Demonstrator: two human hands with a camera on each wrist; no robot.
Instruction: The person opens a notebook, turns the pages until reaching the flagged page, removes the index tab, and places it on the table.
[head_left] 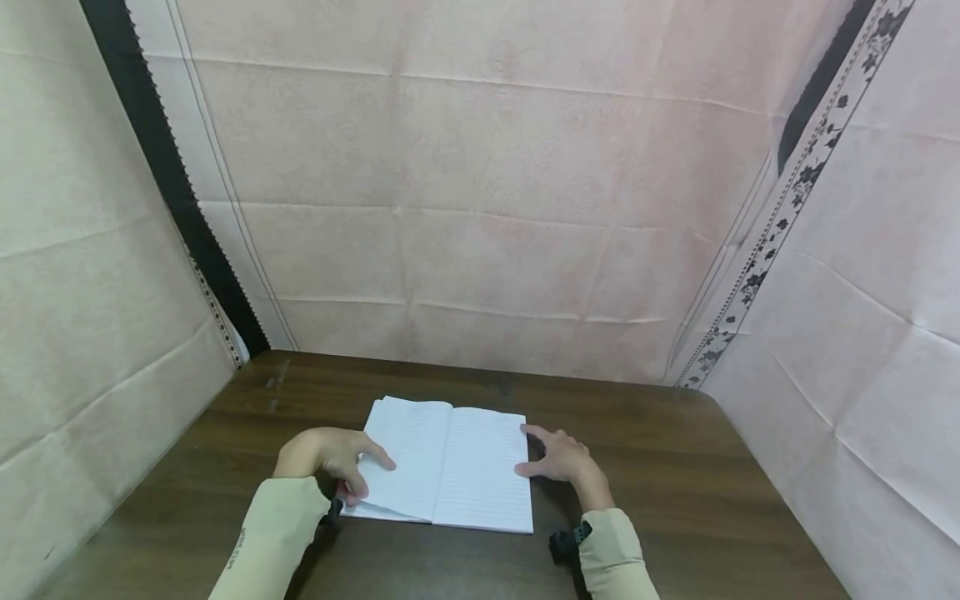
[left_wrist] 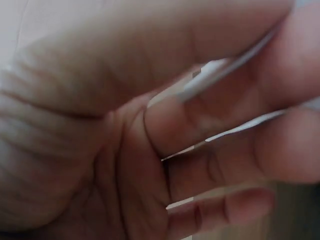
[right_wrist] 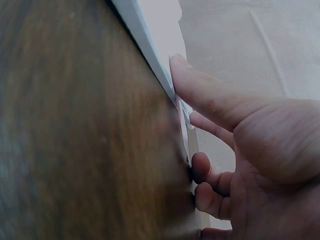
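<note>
An open notebook (head_left: 480,475) with white ruled pages lies on the brown table. At its left edge my left hand (head_left: 337,458) pinches a page, thumb over the paper and fingers curled at the side. The lower left corner of that page stands slightly raised from the sheets below. In the left wrist view, white paper shows between the thumb and fingers of the left hand (left_wrist: 150,125). My right hand (head_left: 562,458) rests at the notebook's right edge, thumb and index finger extended and spread along it. In the right wrist view the thumb (right_wrist: 200,92) touches the page; the other fingers are bent beside the edge.
The brown wooden table (head_left: 675,492) extends around the notebook. Pale cloth hangs as a back wall (head_left: 480,167) and side walls (head_left: 862,333). Dark straps with small cameras (head_left: 566,543) sit on the wrists, below light sleeves (head_left: 618,554).
</note>
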